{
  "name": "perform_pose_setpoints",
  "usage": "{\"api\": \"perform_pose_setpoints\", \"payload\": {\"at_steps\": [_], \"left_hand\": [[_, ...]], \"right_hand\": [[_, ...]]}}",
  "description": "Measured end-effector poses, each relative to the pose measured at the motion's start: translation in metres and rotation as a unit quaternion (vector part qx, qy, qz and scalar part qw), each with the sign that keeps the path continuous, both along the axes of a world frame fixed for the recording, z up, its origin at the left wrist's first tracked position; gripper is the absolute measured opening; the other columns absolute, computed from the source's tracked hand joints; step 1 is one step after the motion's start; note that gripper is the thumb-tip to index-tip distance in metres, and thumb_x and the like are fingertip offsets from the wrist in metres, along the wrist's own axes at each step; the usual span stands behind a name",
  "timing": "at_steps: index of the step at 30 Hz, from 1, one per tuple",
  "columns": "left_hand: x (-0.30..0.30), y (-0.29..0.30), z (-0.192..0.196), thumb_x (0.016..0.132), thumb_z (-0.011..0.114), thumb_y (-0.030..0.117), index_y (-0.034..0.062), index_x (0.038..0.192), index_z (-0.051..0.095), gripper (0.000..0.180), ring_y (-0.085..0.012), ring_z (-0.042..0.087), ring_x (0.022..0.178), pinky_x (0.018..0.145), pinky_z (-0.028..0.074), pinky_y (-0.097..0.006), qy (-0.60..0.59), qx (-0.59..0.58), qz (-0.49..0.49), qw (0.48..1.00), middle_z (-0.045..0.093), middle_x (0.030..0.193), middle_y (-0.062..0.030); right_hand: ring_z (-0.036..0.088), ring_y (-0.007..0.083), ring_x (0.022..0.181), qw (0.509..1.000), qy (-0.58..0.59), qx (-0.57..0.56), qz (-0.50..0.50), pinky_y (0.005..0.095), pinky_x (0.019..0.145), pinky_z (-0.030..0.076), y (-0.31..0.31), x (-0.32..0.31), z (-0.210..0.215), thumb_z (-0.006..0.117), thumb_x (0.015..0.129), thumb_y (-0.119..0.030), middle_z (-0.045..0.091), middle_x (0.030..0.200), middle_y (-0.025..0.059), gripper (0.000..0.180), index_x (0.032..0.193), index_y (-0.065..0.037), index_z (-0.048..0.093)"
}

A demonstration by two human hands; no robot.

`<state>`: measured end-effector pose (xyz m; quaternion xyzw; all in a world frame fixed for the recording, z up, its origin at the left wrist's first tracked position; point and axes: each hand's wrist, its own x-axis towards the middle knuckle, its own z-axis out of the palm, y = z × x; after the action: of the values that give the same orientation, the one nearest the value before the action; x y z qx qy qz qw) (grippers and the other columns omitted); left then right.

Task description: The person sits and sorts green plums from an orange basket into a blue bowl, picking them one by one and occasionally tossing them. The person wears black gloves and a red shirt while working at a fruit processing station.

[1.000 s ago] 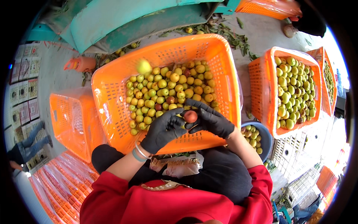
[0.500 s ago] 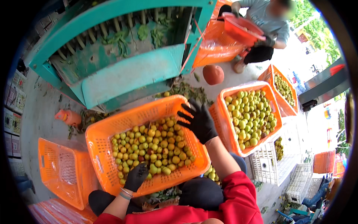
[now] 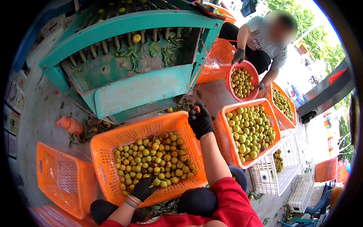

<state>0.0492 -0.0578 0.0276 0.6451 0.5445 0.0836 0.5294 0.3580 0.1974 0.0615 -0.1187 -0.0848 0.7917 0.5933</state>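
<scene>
Right hand [image 3: 200, 120], in a black glove, is raised over the far right corner of the orange plastic lattice crate [image 3: 109, 145] in front of the person. Its fingers are closed on a small reddish fruit [image 3: 197, 109], seen only at the fingertips; the fruit is partly hidden, so its kind is hard to tell.

Left hand [image 3: 143, 188], also in a black glove, rests on the near edge of the pile of small yellow-green round fruits [image 3: 151, 160] inside that crate. Fingers are curled down among them; cannot tell whether it grips one.

To the right, just beside the first crate, a second orange crate [image 3: 223, 140] holds larger, more even yellow fruits. Far left to centre stands a teal metal sorting machine [image 3: 140, 89] with leaves caught in its bars. An empty orange crate [image 3: 64, 176] lies at near left.

Another person at far right holds a round red plastic basin [image 3: 230, 75] of fruits.

Judged step: picking odd fruits out of the pile, one reddish fruit lifted clear. Next move calls for carrying it past the crate rim before letting go.
</scene>
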Motion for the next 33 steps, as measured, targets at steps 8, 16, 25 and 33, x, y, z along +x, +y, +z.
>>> {"api": "perform_pose_setpoints", "payload": {"at_steps": [8, 16, 25, 33], "left_hand": [[0.010, -0.002, -0.001, 0.085, 0.061, 0.037, 0.0053, 0.131, 0.046, 0.058, -0.0298, 0.059, 0.106, 0.086, 0.048, -0.040, 0.029, -0.058, -0.050, 0.997, 0.056, 0.122, -0.0179], [0.018, -0.007, -0.019, 0.083, 0.061, 0.038, 0.0050, 0.129, 0.048, 0.058, -0.0327, 0.057, 0.107, 0.090, 0.046, -0.042, 0.037, -0.061, -0.077, 0.994, 0.056, 0.123, -0.0175], [0.012, -0.010, -0.024, 0.085, 0.058, 0.041, 0.0063, 0.127, 0.051, 0.055, -0.0335, 0.058, 0.103, 0.087, 0.047, -0.042, 0.089, -0.097, -0.106, 0.986, 0.059, 0.116, -0.0178], [0.020, -0.007, -0.028, 0.087, 0.055, 0.042, 0.0069, 0.130, 0.048, 0.056, -0.0334, 0.058, 0.104, 0.089, 0.047, -0.043, 0.090, -0.112, -0.138, 0.980, 0.058, 0.118, -0.0179]], "right_hand": [[0.053, 0.0272, 0.104, 0.949, 0.162, -0.224, -0.152, 0.0405, 0.100, 0.041, -0.031, 0.076, -0.084, 0.050, 0.090, -0.010, 0.056, 0.110, 0.0112, 0.024, 0.114, -0.006, 0.052], [0.052, 0.0136, 0.103, 0.846, 0.530, -0.028, 0.054, 0.0329, 0.102, 0.035, -0.031, 0.149, -0.073, 0.033, 0.099, -0.034, 0.056, 0.119, 0.0045, 0.035, 0.118, -0.010, 0.051], [0.039, 0.0204, 0.131, 0.459, 0.871, -0.164, -0.068, 0.0550, 0.110, 0.021, -0.028, 0.153, -0.060, 0.031, 0.097, -0.031, 0.041, 0.143, 0.0036, 0.043, 0.134, -0.010, 0.043], [0.033, 0.0304, 0.134, 0.792, 0.587, -0.131, -0.103, 0.0451, 0.111, 0.028, 0.047, 0.290, -0.106, 0.042, 0.095, -0.046, 0.032, 0.146, 0.0135, 0.060, 0.137, -0.004, 0.036]]}}
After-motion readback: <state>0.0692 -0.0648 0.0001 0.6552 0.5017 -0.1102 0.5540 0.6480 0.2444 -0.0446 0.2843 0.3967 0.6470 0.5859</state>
